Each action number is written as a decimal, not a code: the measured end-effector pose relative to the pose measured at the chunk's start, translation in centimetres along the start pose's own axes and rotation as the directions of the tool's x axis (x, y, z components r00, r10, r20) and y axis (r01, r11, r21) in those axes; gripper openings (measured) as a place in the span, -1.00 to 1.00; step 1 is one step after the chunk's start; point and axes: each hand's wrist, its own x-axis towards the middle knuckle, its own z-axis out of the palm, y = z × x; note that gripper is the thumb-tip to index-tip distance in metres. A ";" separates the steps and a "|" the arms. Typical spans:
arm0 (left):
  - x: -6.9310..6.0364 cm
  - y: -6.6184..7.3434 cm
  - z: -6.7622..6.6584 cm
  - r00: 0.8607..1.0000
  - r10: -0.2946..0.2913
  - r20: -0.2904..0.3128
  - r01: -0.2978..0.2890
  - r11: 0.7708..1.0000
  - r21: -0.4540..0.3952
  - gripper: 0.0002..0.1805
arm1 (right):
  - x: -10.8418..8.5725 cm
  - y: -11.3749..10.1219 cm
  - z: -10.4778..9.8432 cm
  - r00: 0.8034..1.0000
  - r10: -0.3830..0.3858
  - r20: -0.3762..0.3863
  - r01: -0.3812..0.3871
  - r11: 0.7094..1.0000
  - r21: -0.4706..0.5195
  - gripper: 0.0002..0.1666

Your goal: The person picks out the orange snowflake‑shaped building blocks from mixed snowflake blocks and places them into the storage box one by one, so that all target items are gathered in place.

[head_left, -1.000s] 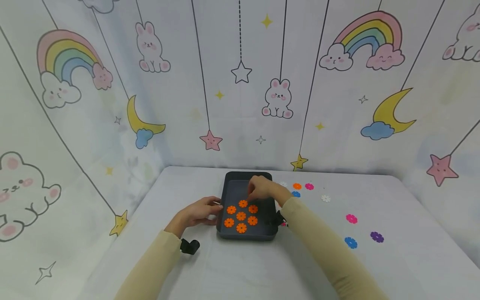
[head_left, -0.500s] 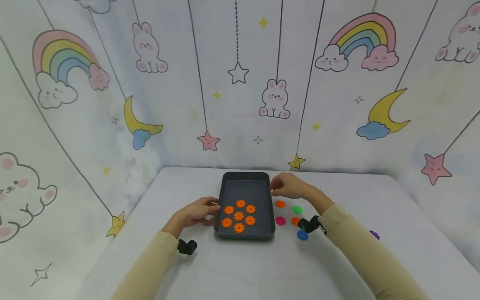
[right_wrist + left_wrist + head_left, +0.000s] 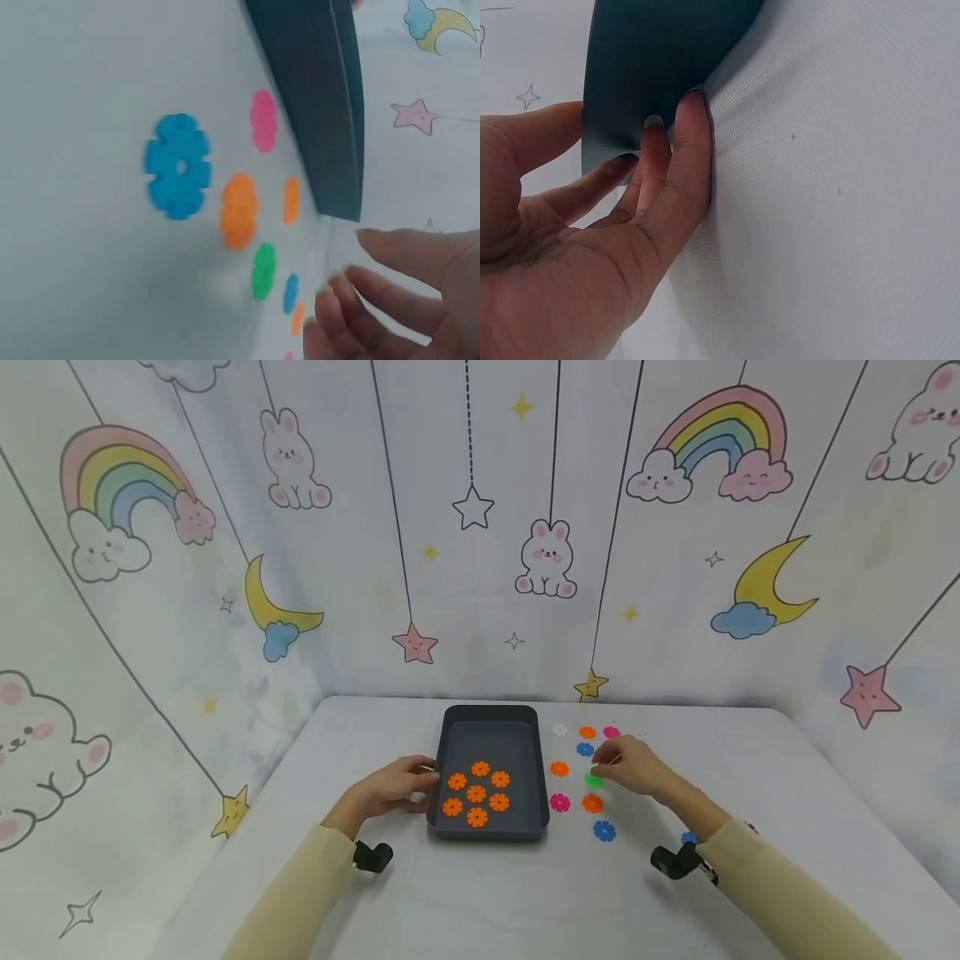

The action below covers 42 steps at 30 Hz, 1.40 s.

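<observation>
A dark grey rectangular tray (image 3: 489, 739) holds several orange flower-shaped pieces (image 3: 476, 793). My left hand (image 3: 393, 787) holds its left side, thumb at the rim and fingertips against the outer wall (image 3: 667, 45). To the right of the tray, my right hand (image 3: 633, 767) hovers above a green flower-shaped piece (image 3: 594, 781), partly covering it in the head view. Nothing shows between the loosely bent fingers in the right wrist view. Nearby lie a blue piece (image 3: 178, 166), a pink piece (image 3: 559, 803) and an orange piece (image 3: 592, 803).
More flower-shaped pieces lie farther back, including a white one (image 3: 559, 730) and a blue one (image 3: 585, 749). My right forearm partly covers another blue piece (image 3: 688, 837). The white-covered table (image 3: 480, 902) meets a patterned cloth backdrop (image 3: 480, 610).
My right hand has left the tray's inside, crossed over its right wall, and moved right to the green piece. The left hand stays at the tray. The orange pieces inside look unchanged.
</observation>
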 end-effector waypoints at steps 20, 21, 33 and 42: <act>-0.3 0.0 0.0 1.000 -0.001 0.006 0.001 1.000 -0.010 -0.44 | -2.7 2.5 3.0 0.991 0.133 -0.021 -0.131 0.988 0.076 -0.70; -0.3 0.0 0.1 1.000 0.000 0.006 0.000 1.000 -0.006 -0.43 | -2.6 2.4 3.1 0.990 0.141 -0.018 -0.140 0.988 0.072 -0.69; -0.1 -0.1 0.1 1.000 -0.004 -0.005 0.004 1.000 0.001 -0.44 | -2.4 1.4 3.6 0.985 0.170 0.019 -0.170 0.982 0.077 -0.69; -0.1 -0.1 0.0 1.000 -0.002 0.004 0.002 1.000 -0.009 -0.44 | -2.4 0.9 4.0 0.981 0.192 -0.003 -0.191 0.981 0.042 -0.57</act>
